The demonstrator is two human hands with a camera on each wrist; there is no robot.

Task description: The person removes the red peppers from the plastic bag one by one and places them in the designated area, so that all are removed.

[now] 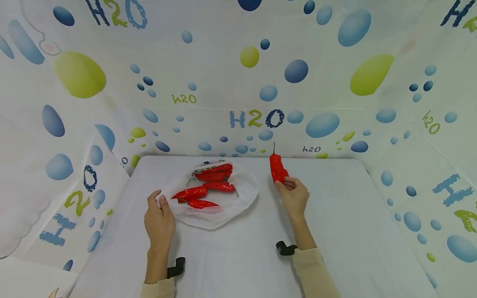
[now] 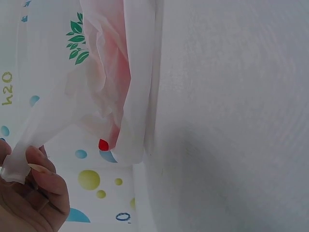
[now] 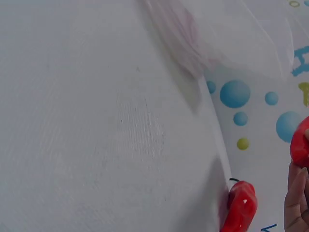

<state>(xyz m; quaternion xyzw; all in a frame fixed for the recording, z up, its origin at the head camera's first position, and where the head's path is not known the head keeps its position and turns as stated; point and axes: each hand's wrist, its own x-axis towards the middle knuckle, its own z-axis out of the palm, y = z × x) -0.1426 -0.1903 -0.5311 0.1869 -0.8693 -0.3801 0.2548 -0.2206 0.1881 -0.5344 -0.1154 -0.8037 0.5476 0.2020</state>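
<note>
At the left, my left hand [image 1: 159,219] pinches the edge of a thin white plastic bag [image 1: 212,221]. The left wrist view shows a strip of the bag [image 2: 48,116] drawn up taut between thumb and fingers. Several red peppers [image 1: 191,193] lie on and in the spread bag, some partly covered. Out to the right of the bag, my right hand [image 1: 294,196] holds a red pepper [image 1: 276,167] by its lower end, its thin stem pointing up. Another red pepper [image 3: 241,208] lies on the table beside it, mostly hidden behind the held one in the head view.
A white cloth covers the table [image 1: 238,265]. Behind and at both sides stand white sheets with blue and green dots and H2O lettering [image 1: 257,118]. A dark strap-mounted device [image 1: 286,248] sits at the right wrist, a similar one [image 1: 177,267] at the left.
</note>
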